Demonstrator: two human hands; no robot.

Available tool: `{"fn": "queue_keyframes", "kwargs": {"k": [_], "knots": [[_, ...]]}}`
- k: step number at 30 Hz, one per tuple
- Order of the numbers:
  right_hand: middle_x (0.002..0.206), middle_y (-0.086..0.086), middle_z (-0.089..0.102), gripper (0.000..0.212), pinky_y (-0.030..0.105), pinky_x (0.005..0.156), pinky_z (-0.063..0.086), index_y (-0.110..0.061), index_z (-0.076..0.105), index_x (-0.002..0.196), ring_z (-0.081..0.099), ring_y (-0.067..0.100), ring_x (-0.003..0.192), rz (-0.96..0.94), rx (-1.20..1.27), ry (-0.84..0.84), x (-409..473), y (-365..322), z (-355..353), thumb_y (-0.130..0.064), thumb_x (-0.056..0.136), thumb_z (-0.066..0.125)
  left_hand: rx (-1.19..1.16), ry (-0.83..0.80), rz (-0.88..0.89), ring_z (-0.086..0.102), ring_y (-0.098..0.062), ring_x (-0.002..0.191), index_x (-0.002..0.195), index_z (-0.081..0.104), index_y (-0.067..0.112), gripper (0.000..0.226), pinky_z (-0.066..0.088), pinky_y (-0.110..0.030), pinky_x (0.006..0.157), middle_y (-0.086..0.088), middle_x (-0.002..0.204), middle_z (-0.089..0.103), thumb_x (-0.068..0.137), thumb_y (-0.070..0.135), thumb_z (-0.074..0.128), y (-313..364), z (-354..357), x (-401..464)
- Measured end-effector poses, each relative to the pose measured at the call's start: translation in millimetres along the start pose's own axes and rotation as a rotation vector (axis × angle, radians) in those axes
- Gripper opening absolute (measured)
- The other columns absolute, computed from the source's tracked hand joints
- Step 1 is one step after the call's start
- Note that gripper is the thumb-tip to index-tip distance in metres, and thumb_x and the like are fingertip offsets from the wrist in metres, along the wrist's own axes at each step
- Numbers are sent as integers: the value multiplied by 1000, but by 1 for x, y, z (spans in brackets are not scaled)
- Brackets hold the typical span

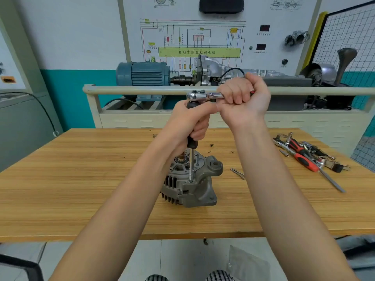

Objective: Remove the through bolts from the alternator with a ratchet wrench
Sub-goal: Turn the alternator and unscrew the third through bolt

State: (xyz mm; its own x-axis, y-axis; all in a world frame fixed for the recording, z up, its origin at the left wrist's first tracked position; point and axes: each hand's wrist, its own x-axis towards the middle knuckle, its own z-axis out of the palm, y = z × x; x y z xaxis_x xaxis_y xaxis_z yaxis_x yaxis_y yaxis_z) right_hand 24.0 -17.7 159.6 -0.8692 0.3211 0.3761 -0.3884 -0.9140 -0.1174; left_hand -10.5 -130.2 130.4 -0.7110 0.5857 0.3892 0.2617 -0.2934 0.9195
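Head view: my left hand (pixel 190 120) grips the upright extension bar (pixel 191 163), whose socket sits on a bolt of the alternator (pixel 192 183) on the surface (pixel 81 179); my right hand (pixel 243 96) clamps the horizontal ratchet wrench (pixel 203 95) directly above, handle pointing right.

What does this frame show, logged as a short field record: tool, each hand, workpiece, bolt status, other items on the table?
tool: ratchet wrench on a black-handled extension, socket seated on the alternator
left hand: grips the extension handle
right hand: grips the ratchet handle
workpiece: alternator stands on the wooden table, shaft end up
bolt status: the bolt under the socket is hidden; another stands raised beside it
other items: loose tools at the table's right; two thin rods beside the alternator
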Motion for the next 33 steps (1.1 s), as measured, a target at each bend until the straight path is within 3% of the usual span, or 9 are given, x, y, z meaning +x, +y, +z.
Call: {"fn": "queue_keyframes", "kwargs": {"k": [5, 10, 12, 15, 19, 21, 26, 29, 33], "knots": [[34, -4, 22, 49, 20, 39, 19, -18, 31, 43, 17, 11, 32, -230, -200, -166, -24, 16, 5, -8, 91, 31, -6, 263, -11, 17, -9, 32, 52, 32, 21, 46, 16, -17, 37, 7, 38, 26, 86, -2, 53, -2, 6, 4], [44, -9, 32, 34, 26, 45, 20, -22, 40, 63, 24, 8, 38, -825, -639, -454, -53, 49, 6, 4, 85, 40, 119, 452, 41, 23, -11, 45, 57, 33, 15, 38, 19, -20, 41, -2, 50, 30, 84, -6, 50, -5, 14, 7], [54, -9, 39, 29, 27, 47, 22, -24, 40, 68, 27, 7, 41, -936, -759, -496, -59, 54, 5, 0, 84, 41, 169, 452, 71, 21, -8, 45, 57, 31, 16, 42, 20, -22, 41, 0, 51, 29, 85, -6, 53, -7, 16, 6], [46, -9, 34, 33, 25, 46, 20, -23, 40, 61, 24, 7, 39, -855, -647, -483, -57, 47, 5, 4, 80, 40, 111, 313, 63, 23, -10, 41, 56, 36, 16, 40, 20, -20, 40, 2, 46, 32, 82, -7, 56, -8, 12, 2], [35, -6, 25, 47, 23, 41, 19, -18, 34, 43, 18, 10, 34, -440, -392, -344, -41, 19, 8, -5, 88, 34, -16, -102, 46, 35, -15, 40, 50, 52, 18, 30, 33, -23, 44, 0, 45, 42, 76, 6, 62, 0, -11, 0], [33, -5, 23, 46, 20, 37, 20, -18, 33, 40, 18, 10, 31, -207, -251, -219, -27, 7, 7, -10, 86, 36, -2, -190, 40, 42, -19, 44, 52, 56, 17, 23, 38, -25, 48, -2, 48, 46, 72, 10, 64, 2, -18, 0], [31, -4, 21, 45, 18, 38, 13, -14, 31, 37, 10, 11, 30, 77, 25, -1, 6, 2, -3, -13, 81, 38, -37, -146, -29, 25, -10, 30, 47, 36, 16, 44, 22, -16, 38, 4, 36, 30, 82, 8, 63, -2, -5, -1], [32, -4, 21, 43, 19, 35, 15, -15, 32, 38, 19, 12, 25, 41, 32, 1, 6, 2, -3, -12, 80, 39, -19, -16, -42, 18, -9, 29, 45, 32, 19, 53, 16, -15, 38, 5, 35, 25, 90, 2, 54, -3, -1, 1], [33, -4, 22, 44, 20, 37, 17, -17, 33, 41, 18, 11, 29, -146, -64, -121, -16, 6, 2, -10, 85, 35, 11, 169, -29, 16, -10, 32, 51, 30, 19, 47, 15, -16, 39, 6, 38, 24, 87, -2, 52, -5, 6, 1]]}}
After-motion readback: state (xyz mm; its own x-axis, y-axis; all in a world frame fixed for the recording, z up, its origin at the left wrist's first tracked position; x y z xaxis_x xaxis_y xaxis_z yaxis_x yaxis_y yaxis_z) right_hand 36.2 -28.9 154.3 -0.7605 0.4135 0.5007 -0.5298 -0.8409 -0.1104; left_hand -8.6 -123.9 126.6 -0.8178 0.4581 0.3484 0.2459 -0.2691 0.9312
